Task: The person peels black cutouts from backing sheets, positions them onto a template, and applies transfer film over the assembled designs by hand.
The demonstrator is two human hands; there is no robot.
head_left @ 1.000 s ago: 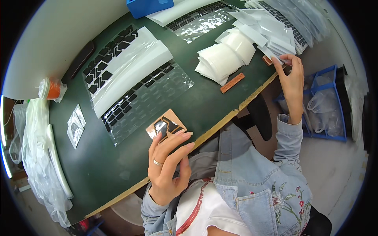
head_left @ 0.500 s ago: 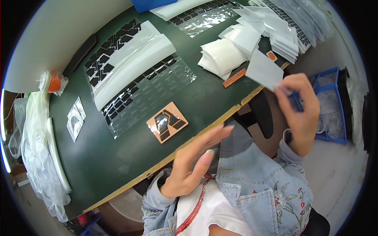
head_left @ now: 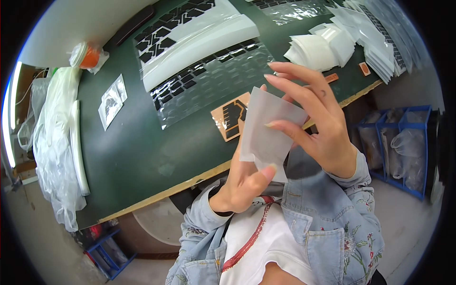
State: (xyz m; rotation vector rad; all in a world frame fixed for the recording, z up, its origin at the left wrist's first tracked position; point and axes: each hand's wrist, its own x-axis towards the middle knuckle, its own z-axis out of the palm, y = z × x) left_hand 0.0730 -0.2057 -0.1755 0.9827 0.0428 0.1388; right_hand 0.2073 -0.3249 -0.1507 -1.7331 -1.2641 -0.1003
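A flat white translucent pouch (head_left: pixel 268 123) is in front of me over the table's near edge. My left hand (head_left: pixel 244 183) grips it from below, thumb on its front and the other fingers mostly hidden behind. At the pouch's right side, my right hand (head_left: pixel 316 118) has its fingers spread apart. The right thumb overlaps the pouch's face; whether it touches, I cannot tell. Just beyond lies a copper-coloured square plate (head_left: pixel 222 124) with black cut-out shapes (head_left: pixel 232 116) on it, partly covered by the pouch and left fingers.
Film sheets with black key-shaped pieces (head_left: pixel 190 78) and a white roll (head_left: pixel 199 52) lie across the green table (head_left: pixel 142 156). White pouches (head_left: pixel 311 52) are stacked at the far right. A small clear packet (head_left: pixel 113 102) lies left. Blue bins (head_left: pixel 394 147) stand right, plastic bags (head_left: pixel 54 142) left.
The right hand has brought the white pouch from the stacks at the right to the left hand. The left hand has taken hold of it, and the right fingers have spread.
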